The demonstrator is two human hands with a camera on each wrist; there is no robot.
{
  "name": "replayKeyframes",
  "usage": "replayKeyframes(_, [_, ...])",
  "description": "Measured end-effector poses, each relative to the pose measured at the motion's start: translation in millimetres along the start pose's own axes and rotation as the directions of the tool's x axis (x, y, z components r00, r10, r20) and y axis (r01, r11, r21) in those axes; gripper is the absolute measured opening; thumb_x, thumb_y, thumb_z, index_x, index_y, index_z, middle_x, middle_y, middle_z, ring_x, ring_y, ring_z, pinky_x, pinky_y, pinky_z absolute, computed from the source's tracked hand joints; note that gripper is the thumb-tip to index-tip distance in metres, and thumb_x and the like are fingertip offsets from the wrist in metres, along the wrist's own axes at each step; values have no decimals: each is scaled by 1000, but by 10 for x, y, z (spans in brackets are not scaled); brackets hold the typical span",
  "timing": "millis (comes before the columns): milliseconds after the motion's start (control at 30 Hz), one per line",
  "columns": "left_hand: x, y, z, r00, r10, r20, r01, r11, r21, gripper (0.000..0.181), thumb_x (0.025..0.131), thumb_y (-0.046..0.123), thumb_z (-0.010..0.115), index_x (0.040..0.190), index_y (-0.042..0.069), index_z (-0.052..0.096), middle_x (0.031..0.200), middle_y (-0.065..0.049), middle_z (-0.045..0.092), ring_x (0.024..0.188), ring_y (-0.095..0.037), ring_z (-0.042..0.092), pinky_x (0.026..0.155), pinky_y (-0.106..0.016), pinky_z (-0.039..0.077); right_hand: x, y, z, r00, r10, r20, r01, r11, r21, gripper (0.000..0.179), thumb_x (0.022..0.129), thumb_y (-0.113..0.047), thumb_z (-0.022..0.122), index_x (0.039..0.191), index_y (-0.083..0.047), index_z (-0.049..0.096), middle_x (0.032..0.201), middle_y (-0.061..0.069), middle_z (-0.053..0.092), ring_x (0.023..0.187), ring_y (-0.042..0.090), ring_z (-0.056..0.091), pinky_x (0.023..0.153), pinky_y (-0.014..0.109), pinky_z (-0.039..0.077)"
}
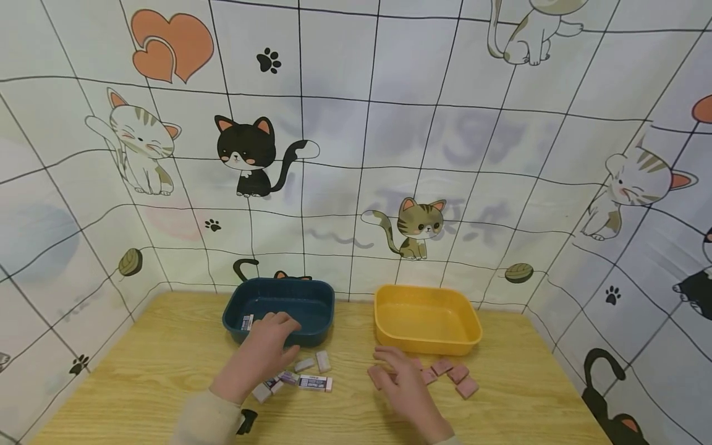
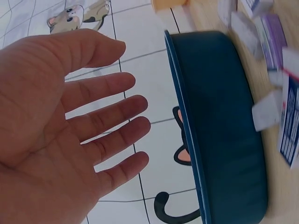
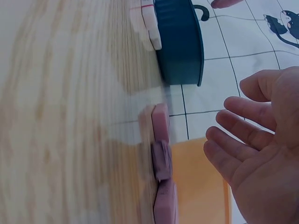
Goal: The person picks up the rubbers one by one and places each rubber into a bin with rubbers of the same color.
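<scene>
My left hand hovers over the near rim of a dark blue plastic bin, its fingers apart and the palm bare in the left wrist view. Inside that bin lies one eraser with a printed sleeve. Below the hand, several white erasers lie on the table, among them one in a blue-and-white sleeve and one in a purple sleeve. My right hand is held above several pink erasers, fingers loosely spread and nothing in them. It partly hides the pink pieces in the head view.
A yellow plastic bin stands to the right of the blue one, behind the pink erasers. Both rest at the back of the wooden table. A white cloth with printed cats hangs behind and along the sides.
</scene>
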State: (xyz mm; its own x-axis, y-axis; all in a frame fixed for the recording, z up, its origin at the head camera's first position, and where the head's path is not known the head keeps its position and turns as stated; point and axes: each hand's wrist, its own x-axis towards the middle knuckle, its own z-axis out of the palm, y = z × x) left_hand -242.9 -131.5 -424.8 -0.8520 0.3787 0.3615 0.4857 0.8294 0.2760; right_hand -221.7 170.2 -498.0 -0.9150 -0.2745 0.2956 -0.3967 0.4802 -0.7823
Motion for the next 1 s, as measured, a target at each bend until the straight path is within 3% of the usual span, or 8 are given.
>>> replayKeyframes(200, [-35, 121, 105, 1000, 21, -9, -22, 998, -52, 29, 82, 7, 78, 110, 4, 73, 107, -7, 67, 101, -29, 60, 88, -55, 50, -13, 32, -36, 997, -38, -72, 33, 997, -77, 29, 98, -1, 64, 127, 5, 67, 132, 23, 63, 119, 41, 64, 84, 36, 61])
replayKeyframes(333, [-46, 200, 180, 997, 67, -31, -69, 996, -48, 27, 82, 8, 76, 109, 5, 73, 107, -6, 67, 98, -26, 59, 86, -53, 50, -18, 50, -55, 997, -45, -66, 38, 995, -94, 29, 95, 2, 66, 124, 5, 68, 128, 22, 65, 114, 41, 66, 83, 38, 61])
replayKeyframes(500, [-40, 296, 266, 994, 99, -40, -101, 993, -55, 25, 83, 11, 76, 107, 6, 74, 106, -5, 67, 96, -24, 59, 82, -50, 51, -17, 90, -64, 999, -42, -15, 41, 997, -72, 30, 93, 4, 69, 123, 6, 68, 128, 25, 64, 113, 44, 66, 82, 34, 61])
replayKeyframes(800, [-29, 439, 394, 994, 111, 21, -108, 990, -91, 26, 82, 9, 76, 108, 7, 74, 107, -4, 67, 96, -24, 58, 82, -50, 50, 5, 119, -92, 993, -99, 68, 111, 974, -196, 33, 92, -2, 75, 123, 8, 68, 124, 25, 67, 106, 40, 69, 80, 40, 61])
replayKeyframes(1000, [-18, 504, 463, 991, 134, 25, -132, 989, -73, 25, 81, 14, 77, 106, 8, 74, 107, -2, 67, 98, -21, 58, 84, -48, 50, 42, 132, -129, 976, -36, 214, 90, 964, -250, 37, 86, 4, 75, 123, 1, 69, 135, 22, 62, 110, 35, 65, 85, 39, 57])
